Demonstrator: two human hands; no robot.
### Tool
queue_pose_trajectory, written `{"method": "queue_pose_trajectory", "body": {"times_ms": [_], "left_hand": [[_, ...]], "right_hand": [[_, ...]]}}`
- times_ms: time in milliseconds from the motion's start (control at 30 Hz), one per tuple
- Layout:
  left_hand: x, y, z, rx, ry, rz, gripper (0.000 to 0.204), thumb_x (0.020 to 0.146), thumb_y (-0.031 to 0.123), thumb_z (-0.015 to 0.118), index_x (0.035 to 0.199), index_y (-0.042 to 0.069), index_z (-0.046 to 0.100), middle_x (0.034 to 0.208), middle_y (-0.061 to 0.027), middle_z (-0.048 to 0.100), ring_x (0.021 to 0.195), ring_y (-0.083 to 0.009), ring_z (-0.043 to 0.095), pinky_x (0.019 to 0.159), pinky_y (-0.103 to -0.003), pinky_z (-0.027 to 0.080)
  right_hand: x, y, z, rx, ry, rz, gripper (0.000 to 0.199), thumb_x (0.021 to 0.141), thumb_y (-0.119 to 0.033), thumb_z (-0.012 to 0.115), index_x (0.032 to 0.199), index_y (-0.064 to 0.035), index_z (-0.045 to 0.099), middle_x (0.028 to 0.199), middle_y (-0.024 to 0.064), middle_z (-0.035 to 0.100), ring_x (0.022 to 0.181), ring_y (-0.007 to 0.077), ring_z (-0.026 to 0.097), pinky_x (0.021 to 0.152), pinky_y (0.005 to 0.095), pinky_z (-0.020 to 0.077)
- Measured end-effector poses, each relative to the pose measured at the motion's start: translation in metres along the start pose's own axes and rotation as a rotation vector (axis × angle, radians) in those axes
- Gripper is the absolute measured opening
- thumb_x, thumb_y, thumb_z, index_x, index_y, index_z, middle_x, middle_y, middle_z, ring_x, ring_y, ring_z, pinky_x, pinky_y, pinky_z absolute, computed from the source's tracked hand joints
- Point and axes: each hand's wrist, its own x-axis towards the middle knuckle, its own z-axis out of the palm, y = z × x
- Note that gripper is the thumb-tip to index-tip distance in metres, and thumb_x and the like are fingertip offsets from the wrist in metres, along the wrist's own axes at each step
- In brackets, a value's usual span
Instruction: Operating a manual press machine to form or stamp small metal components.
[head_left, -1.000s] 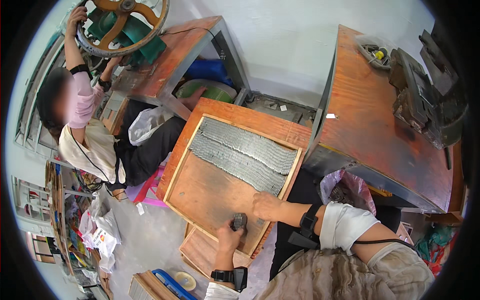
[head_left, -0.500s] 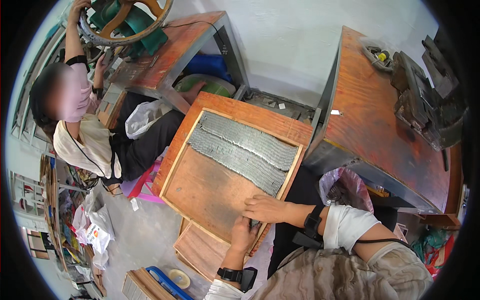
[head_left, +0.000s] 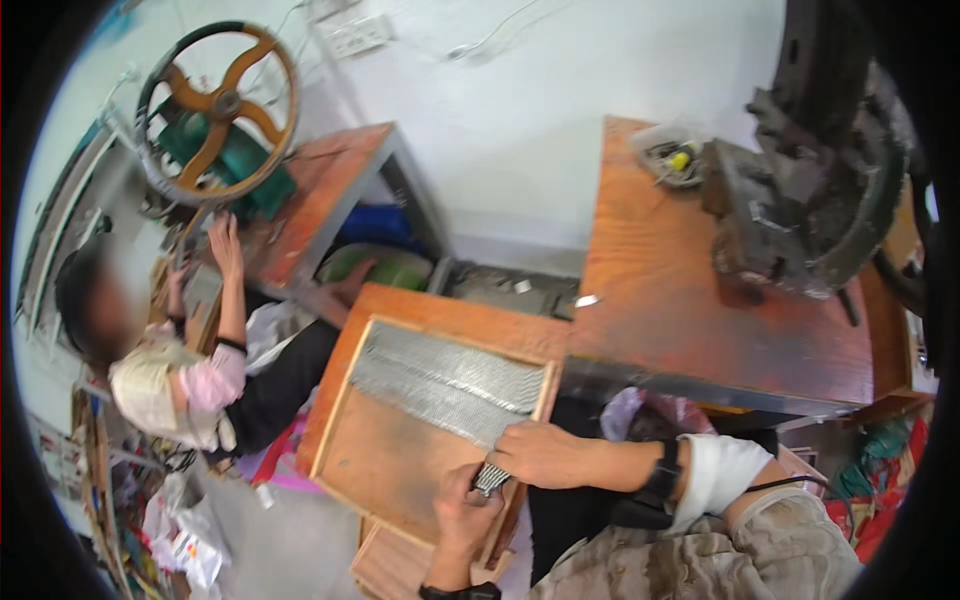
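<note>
A shallow wooden tray (head_left: 330,425) lies tilted in front of me, with closely packed rows of small silvery metal pieces (head_left: 430,375) along its far side. At its near right corner, my left hand (head_left: 465,515) is closed around a short stack of the same metal pieces (head_left: 489,479). Fingers bent, my right hand (head_left: 540,455) reaches in from the right and grips the upper end of that stack, above the tray's near right edge. Its fingertips are partly hidden.
An orange-brown board (head_left: 460,315) lies under the tray. To the right stands a wooden workbench (head_left: 640,250) bearing a dark metal machine (head_left: 790,220). A co-worker (head_left: 190,390) sits at the left by a machine with a large handwheel (head_left: 225,105). White plastic bags (head_left: 185,530) lie on the floor.
My view has tilted up, so the tray sits lower. The metal stack shows more plainly between my hands, raised at the tray's corner. The co-worker's raised arm has come down from the wheel.
</note>
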Motion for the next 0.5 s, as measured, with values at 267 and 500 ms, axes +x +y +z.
{"method": "queue_pose_trajectory", "body": {"times_ms": [267,500], "left_hand": [[0.145,0.166,0.117,-0.375,-0.364,0.685,0.045,0.067,0.007,0.068,0.110,0.000,0.056,0.104,-0.0161,0.057,0.098,-0.0347,0.052,0.084,-0.040,0.043],[0.128,0.210,0.202,-0.301,-0.266,0.480,0.057,0.071,-0.001,0.054,0.126,-0.005,0.039,0.123,-0.0283,0.043,0.121,-0.0428,0.037,0.104,-0.046,0.030]], "right_hand": [[-0.151,0.007,-0.184,-0.221,0.347,0.640,0.049,0.061,-0.011,0.075,0.107,-0.0009,0.058,0.097,0.0151,0.059,0.091,0.0358,0.056,0.080,0.0421,0.0458],[-0.182,0.046,-0.162,-0.208,0.538,0.733,0.047,0.066,-0.002,0.068,0.111,0.0025,0.054,0.103,0.0194,0.055,0.099,0.0376,0.051,0.085,0.0404,0.0431]]}}
